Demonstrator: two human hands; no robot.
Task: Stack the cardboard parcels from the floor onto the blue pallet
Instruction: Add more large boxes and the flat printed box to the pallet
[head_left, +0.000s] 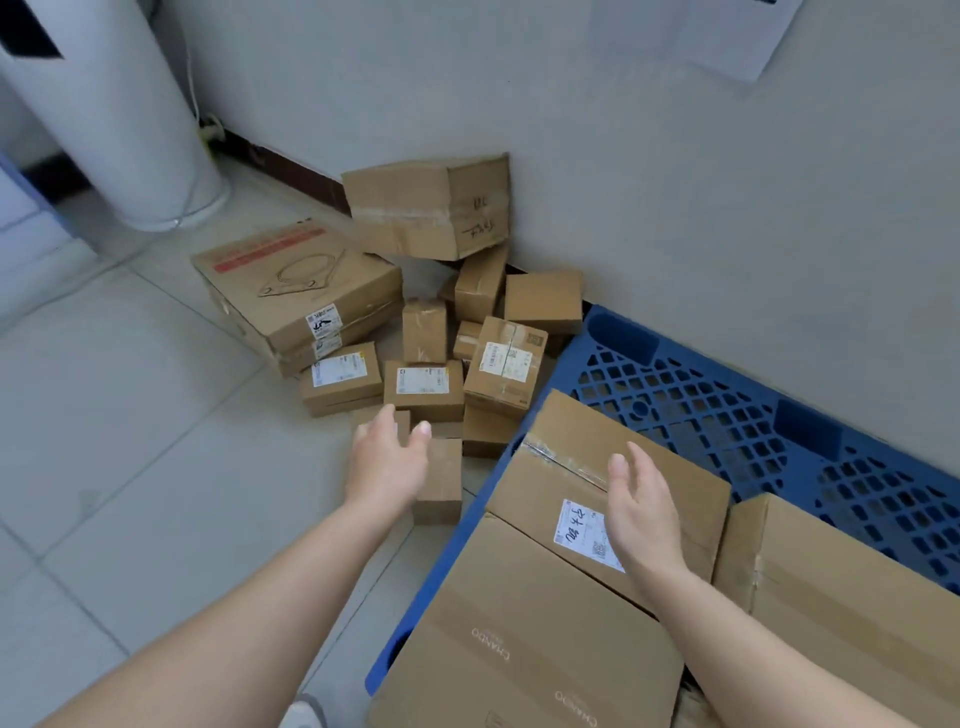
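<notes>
Several cardboard parcels lie in a heap on the floor against the wall: a wide flat box (296, 291), a big tilted box (428, 208), and small labelled ones (423, 384). The blue pallet (727, 410) lies at the right and bears three large boxes: a labelled one (566, 467), one printed "CHANDO" (524, 634) and one at the right edge (852, 582). My left hand (387, 460) reaches out open above the small parcels nearest me, holding nothing. My right hand (641, 506) hovers open over the labelled box on the pallet, palm turned left.
A white cylindrical appliance (104, 109) stands at the back left with a cable at the wall. Tiled floor (130, 441) spreads to the left. A sheet of paper (727, 31) hangs on the wall above the pallet. A shoe tip (304, 714) shows at the bottom.
</notes>
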